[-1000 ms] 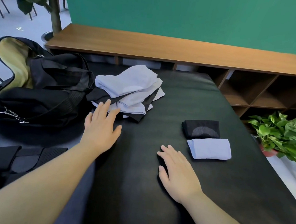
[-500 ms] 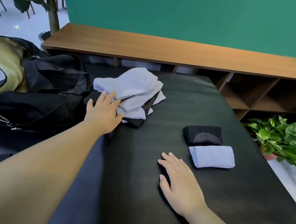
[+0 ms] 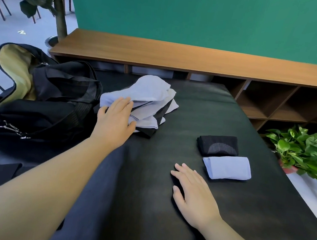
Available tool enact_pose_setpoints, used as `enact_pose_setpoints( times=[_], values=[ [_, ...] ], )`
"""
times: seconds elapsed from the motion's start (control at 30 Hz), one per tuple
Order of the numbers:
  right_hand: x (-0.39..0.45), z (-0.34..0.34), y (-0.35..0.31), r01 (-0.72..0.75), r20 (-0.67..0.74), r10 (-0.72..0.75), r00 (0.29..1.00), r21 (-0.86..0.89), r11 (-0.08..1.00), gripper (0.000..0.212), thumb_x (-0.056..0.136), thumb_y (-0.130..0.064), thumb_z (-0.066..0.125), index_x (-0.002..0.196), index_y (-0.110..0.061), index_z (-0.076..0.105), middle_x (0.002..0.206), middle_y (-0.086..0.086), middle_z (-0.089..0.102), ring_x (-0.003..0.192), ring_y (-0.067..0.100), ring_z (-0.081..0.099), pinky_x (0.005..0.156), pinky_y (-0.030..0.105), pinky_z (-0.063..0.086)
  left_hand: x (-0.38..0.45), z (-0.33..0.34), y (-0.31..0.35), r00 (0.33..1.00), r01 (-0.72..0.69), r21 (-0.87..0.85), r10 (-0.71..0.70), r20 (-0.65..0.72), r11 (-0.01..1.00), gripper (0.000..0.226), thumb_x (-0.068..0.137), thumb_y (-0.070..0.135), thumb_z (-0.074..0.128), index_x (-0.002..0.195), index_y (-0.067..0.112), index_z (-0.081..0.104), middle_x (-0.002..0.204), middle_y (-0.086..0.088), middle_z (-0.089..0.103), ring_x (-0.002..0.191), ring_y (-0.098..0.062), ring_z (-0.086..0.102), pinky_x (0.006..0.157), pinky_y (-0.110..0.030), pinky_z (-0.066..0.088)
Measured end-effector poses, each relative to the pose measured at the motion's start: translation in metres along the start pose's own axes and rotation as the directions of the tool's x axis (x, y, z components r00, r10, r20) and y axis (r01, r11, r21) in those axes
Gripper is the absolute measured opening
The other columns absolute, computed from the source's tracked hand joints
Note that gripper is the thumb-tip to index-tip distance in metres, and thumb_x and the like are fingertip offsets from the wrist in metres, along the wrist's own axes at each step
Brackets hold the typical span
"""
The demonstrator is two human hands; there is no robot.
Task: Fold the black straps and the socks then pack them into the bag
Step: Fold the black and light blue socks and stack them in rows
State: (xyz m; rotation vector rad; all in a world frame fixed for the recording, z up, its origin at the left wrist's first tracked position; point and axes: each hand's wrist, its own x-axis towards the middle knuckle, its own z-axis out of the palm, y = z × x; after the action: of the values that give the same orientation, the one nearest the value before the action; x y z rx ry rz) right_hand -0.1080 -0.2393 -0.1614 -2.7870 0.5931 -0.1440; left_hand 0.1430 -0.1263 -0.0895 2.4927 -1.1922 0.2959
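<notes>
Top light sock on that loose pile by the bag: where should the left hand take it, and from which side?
Probably at the near-left end of the top light sock, where the left hand already rests on the pile of socks. That end overhangs the layers beneath and points toward the black bag, so fingers could come in from the near-left, slide under it and pinch, peeling it off.

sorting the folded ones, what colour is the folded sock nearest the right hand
Light blue. The folded sock shows best in the head view, just beyond the right hand.
</notes>
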Motion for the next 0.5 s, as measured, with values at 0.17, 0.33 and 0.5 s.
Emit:
enact_pose_setpoints(
  times=[0.17,0.33,0.5],
  values=[
    [0.000,-0.001,-0.002,0.002,0.000,-0.002,1.000,0.001,1.000,0.071,0.082,-0.050,0.004,0.141,-0.031,0.039,0.152,-0.021,0.023,0.142,-0.004,0.005,0.113,0.015,-0.006,-0.025,-0.009,0.002,0.975,-0.160,0.032,0.163,-0.152,0.987,0.047,0.078,0.013,0.070,0.122,0.006,0.057,0.126,-0.006,0.057,0.126,-0.026,0.048,0.094,-0.052,0.038],
    [-0.003,-0.002,-0.004,-0.016,-0.023,0.016,1.000,0.014,1.000,0.058,0.090,-0.043,0.014,0.138,-0.028,0.043,0.151,-0.017,0.029,0.143,-0.001,0.012,0.111,0.013,-0.003,-0.061,-0.012,0.010,0.935,-0.271,0.052,0.275,-0.225,0.961,0.031,0.081,0.020,0.053,0.107,0.010,0.066,0.111,-0.002,0.065,0.119,-0.019,0.051,0.088,-0.043,0.044],
    [-0.007,-0.002,-0.005,-0.032,-0.066,0.035,0.997,0.044,0.998,0.038,0.099,-0.023,0.036,0.136,-0.023,0.047,0.149,-0.013,0.035,0.142,0.004,0.020,0.112,0.017,0.011,-0.103,0.000,0.018,0.912,-0.384,-0.001,0.379,-0.159,0.923,0.032,0.068,0.016,0.077,0.100,0.016,0.070,0.105,0.001,0.068,0.104,-0.012,0.054,0.086,-0.040,0.048]
  ],
)
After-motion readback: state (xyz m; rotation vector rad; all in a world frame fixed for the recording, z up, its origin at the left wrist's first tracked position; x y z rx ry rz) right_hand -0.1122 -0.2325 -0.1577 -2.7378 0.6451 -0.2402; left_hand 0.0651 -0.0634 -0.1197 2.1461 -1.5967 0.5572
